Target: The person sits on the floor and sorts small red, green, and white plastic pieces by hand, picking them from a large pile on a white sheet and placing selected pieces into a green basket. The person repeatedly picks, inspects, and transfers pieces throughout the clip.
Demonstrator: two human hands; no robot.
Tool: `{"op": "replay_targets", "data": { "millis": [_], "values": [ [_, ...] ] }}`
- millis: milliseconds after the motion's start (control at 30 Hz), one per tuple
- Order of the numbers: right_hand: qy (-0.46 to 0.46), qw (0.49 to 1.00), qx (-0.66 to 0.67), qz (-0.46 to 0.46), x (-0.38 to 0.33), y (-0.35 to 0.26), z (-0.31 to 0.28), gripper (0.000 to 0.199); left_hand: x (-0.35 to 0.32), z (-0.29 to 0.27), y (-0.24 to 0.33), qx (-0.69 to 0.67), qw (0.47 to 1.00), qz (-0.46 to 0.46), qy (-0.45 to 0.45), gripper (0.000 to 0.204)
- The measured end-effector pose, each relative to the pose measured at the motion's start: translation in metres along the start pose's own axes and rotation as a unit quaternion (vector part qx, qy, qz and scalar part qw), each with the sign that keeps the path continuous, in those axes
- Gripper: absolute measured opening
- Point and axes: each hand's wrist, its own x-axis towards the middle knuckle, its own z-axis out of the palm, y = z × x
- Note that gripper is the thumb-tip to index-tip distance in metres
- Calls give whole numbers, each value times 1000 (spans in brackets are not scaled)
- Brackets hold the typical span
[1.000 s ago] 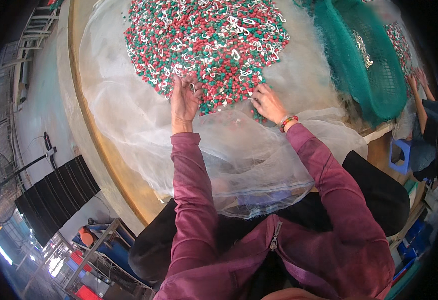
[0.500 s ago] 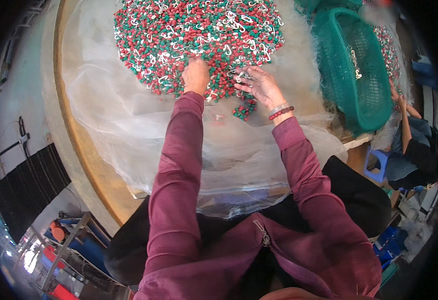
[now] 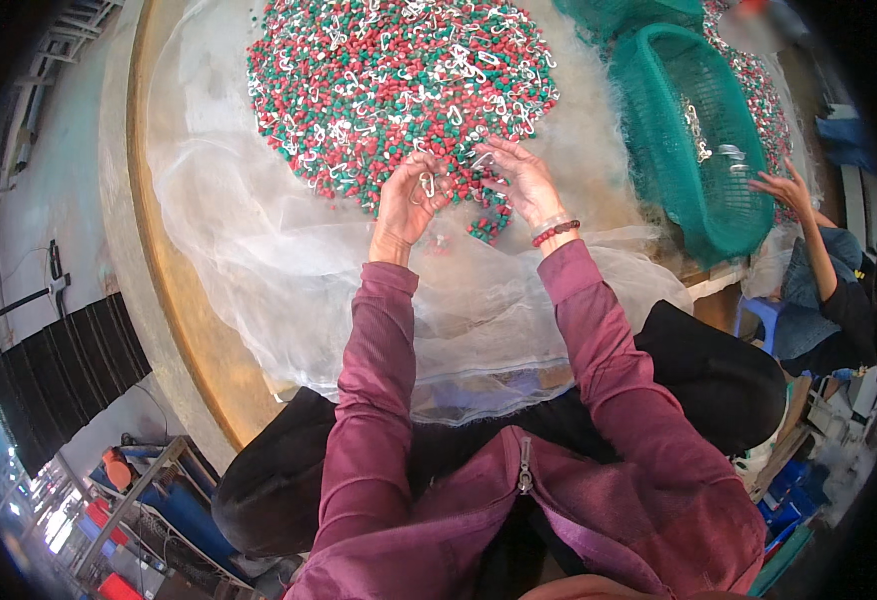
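Our left hand [image 3: 406, 200] has lifted off the pile of red, green and white pieces [image 3: 399, 80], now pinching a white hook [image 3: 427, 184]. Just right of it, our right hand [image 3: 522, 178] stays spread, fingers loose, over the pile's near edge.

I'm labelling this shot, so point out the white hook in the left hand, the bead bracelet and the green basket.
white hook [image 3: 426, 186], head view, its loop.
bead bracelet [image 3: 556, 232], head view, beads on the wrist.
green basket [image 3: 694, 150], head view, its mesh wall.
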Motion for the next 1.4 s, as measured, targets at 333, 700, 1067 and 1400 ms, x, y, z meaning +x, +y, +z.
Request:
{"op": "replay_targets", "data": {
  "millis": [333,700,1067,1400],
  "values": [
    [-254,893,371,-36,-12,-33,-13,24,41,11,-16,626,775,-55,65,32],
    [-237,830,488,-134,-39,-25,-103,46,115,-36,-17,814,552,164,80,24],
    [-33,938,341,-51,-23,-6,-68,42,83,-21,-60,932,355,51,-46,28],
    [134,756,-624,-143,72,-3,-41,28,78,-25,-75,958,271,89,-21,17]
  ]
}}
